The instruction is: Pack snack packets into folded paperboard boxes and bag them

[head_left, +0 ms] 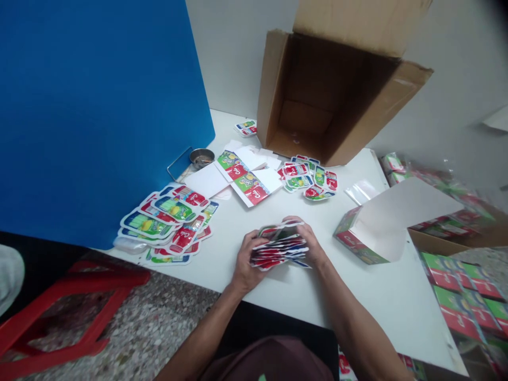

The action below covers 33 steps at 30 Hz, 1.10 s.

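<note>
Fanned stack of die-cut printed cards (279, 247), red, green and white, held between both hands, just above the table (270, 301) near its front edge. Left hand (246, 263) grips the stack's near-left side; right hand (305, 241) grips its far-right side, fingers curled over the top edge. Both hands are closed on the stack, neither released. Left of the hands, a loose pile of similar cards (164, 225) lies spread on the table, beside a blue panel (91, 116) standing along that side. Ahead of the hands, a smaller pile of cards (308, 177) sits near the foot of an open cardboard box (333, 90), which lies on its side with flaps out. Between the two piles are flat printed sheets (243, 174). A small steel bowl (201, 157) sits against the blue panel. Right of the hands, a printed carton (359, 235) lies tilted with a white flap open, a clear plastic sleeve (362, 191) just beyond it. More printed cartons (460, 291) sit off the table's right edge. A red plastic stool (67, 301) stands on the speckled floor (159, 323) at lower left.
</note>
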Available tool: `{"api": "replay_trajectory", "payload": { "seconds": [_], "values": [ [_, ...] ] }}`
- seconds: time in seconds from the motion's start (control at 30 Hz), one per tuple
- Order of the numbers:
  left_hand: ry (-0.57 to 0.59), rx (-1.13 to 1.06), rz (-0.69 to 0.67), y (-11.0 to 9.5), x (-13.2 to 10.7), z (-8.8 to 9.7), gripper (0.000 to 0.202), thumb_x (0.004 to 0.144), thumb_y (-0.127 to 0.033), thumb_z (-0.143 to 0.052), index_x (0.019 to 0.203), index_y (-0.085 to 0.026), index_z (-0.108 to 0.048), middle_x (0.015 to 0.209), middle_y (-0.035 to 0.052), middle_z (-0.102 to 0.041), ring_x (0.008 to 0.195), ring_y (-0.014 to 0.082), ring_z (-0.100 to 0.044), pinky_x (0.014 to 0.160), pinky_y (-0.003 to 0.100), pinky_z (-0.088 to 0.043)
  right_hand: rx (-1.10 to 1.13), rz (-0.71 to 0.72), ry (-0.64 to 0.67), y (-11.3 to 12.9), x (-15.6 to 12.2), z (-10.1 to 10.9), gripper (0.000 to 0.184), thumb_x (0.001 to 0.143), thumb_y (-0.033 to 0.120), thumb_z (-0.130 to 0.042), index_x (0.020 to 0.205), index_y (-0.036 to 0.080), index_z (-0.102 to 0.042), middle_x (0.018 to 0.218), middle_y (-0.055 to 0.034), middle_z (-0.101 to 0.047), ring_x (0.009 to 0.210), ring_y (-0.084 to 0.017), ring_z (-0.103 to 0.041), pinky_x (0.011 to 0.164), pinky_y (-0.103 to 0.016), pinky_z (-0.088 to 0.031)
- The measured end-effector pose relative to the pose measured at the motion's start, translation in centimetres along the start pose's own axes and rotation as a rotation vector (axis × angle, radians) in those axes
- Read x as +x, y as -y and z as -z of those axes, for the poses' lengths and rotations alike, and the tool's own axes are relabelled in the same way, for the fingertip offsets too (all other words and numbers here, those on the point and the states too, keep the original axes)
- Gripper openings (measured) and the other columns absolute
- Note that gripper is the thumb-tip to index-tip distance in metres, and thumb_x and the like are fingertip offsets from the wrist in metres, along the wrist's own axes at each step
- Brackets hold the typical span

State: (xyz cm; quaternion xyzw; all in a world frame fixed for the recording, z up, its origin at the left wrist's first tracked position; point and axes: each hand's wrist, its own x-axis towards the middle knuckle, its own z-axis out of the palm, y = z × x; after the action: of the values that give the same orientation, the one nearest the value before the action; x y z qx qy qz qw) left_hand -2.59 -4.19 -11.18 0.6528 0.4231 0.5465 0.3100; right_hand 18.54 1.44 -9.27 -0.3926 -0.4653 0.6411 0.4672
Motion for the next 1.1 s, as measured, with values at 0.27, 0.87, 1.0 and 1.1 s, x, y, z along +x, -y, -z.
{"api": "replay_trajectory", "payload": {
  "seconds": [0.27, 0.87, 1.0, 1.1],
  "values": [
    [-0.020, 0.013, 0.021, 0.2, -0.3, -0.5, 0.053, 0.074, -0.036, -0.089, 0.118, -0.021, -0.063, 0.127, 0.0132, -0.066, 0.133, 0.0349, -0.059, 0.111, 0.051, -0.051, 0.328, -0.013, -0.189, -2.2, -1.8, -2.9, 0.070, 0.084, 0.089, -0.046, 0.114, 0.029, -0.068, 0.118, -0.0087, -0.075, 0.113, -0.034, -0.070, 0.103, -0.051, -0.052],
    [0.143, -0.171, 0.275, -0.2, -1.0, 0.5, 0.119, 0.062, -0.036, -0.096, 0.159, -0.023, -0.031, 0.146, 0.0188, -0.059, 0.127, 0.0374, -0.066, 0.110, 0.053, -0.054, 0.380, -0.121, -0.134, -3.1, -1.7, -2.7, 0.067, 0.083, 0.088, -0.052, 0.094, 0.024, -0.069, 0.089, -0.0066, -0.077, 0.094, -0.028, -0.074, 0.083, -0.040, -0.060],
    [0.116, -0.239, 0.366, -0.8, -0.6, 0.8, 0.116, 0.068, -0.032, -0.093, 0.162, -0.023, -0.025, 0.130, 0.0134, -0.072, 0.107, 0.0302, -0.076, 0.097, 0.046, -0.062, 0.249, -0.113, -0.056, -3.0, -1.8, -2.1, 0.070, 0.085, 0.089, -0.046, 0.094, 0.023, -0.070, 0.088, -0.0072, -0.076, 0.089, -0.027, -0.074, 0.079, -0.039, -0.059],
    [0.103, -0.254, 0.382, -0.7, -0.5, 0.7, 0.081, 0.073, -0.031, -0.090, 0.143, -0.020, -0.052, 0.122, 0.0115, -0.076, 0.101, 0.0286, -0.077, 0.091, 0.043, -0.065, 0.015, -0.077, 0.036, -1.5, -0.4, -0.5, 0.074, 0.092, 0.086, -0.036, 0.099, 0.022, -0.072, 0.094, -0.0089, -0.076, 0.092, -0.027, -0.072, 0.083, -0.039, -0.058]
  ]
}}
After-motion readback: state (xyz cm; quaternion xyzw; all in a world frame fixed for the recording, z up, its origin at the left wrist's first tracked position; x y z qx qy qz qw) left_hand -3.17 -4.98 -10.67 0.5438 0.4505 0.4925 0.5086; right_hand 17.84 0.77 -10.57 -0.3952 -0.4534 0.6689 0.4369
